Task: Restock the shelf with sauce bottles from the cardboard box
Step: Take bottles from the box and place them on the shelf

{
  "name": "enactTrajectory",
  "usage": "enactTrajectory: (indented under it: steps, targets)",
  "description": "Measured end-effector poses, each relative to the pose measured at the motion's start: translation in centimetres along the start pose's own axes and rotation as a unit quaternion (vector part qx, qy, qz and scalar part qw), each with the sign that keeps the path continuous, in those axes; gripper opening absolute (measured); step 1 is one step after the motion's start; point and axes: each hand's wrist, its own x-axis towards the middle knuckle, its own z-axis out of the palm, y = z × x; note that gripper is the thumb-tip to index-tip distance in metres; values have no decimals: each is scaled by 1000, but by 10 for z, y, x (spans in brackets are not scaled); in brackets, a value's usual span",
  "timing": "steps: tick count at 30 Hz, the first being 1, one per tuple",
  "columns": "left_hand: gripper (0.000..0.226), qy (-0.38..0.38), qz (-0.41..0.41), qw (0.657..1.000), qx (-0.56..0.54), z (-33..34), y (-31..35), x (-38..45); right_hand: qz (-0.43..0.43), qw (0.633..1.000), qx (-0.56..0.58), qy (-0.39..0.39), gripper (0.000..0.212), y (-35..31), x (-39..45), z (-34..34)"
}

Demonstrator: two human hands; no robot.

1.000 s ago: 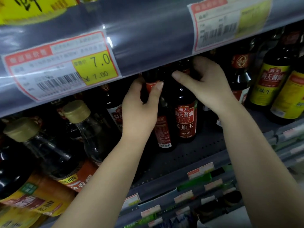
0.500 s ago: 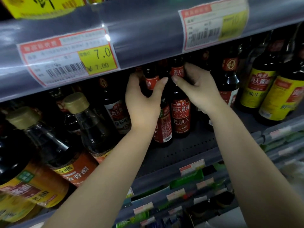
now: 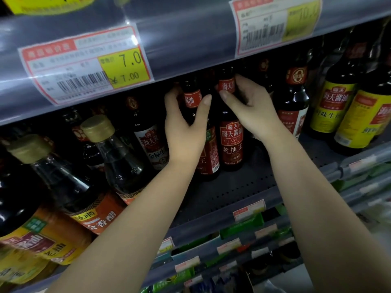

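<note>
Two dark sauce bottles with red labels stand side by side on the grey perforated shelf. My left hand wraps around the neck and shoulder of the left red-label bottle. Thumb and fingers of my right hand close around the neck of the right red-label bottle. Both bottles stand upright on the shelf. The cardboard box is out of view.
Vinegar bottles with gold caps and orange labels crowd the left. A white-label sauce bottle stands beside my left hand. Yellow-label bottles fill the right. The upper shelf edge with a 7.00 price tag hangs close overhead.
Both hands have stayed on the two bottle necks. The bottles have come slightly forward and their neck labels show more from under the upper shelf edge.
</note>
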Motion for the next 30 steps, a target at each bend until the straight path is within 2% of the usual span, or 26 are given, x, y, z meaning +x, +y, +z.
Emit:
enactTrajectory:
  steps: [3,5,11,18,22,25,30]
  targets:
    - [57,-39,30,998,25,-8,-8,-13,4,998,-34,45,47,1,-6,0]
    - [60,-34,34,999,27,-9,-12,-11,8,997,-34,70,45,3,-11,2]
    - [61,1,29,999,16,1,-11,-10,18,998,-42,47,47,6,-6,4]
    - [62,-9,51,999,16,2,-18,-8,26,997,-32,62,47,7,-10,7]
    - [66,-30,58,998,14,-1,-20,-9,3,989,-77,125,45,2,-17,9]
    - [68,-36,72,997,7,-4,-17,-15,-10,983,-71,170,46,-5,-34,8]
    - [62,-29,122,992,-7,-22,-4,-42,34,978,-56,198,42,-31,-78,5]
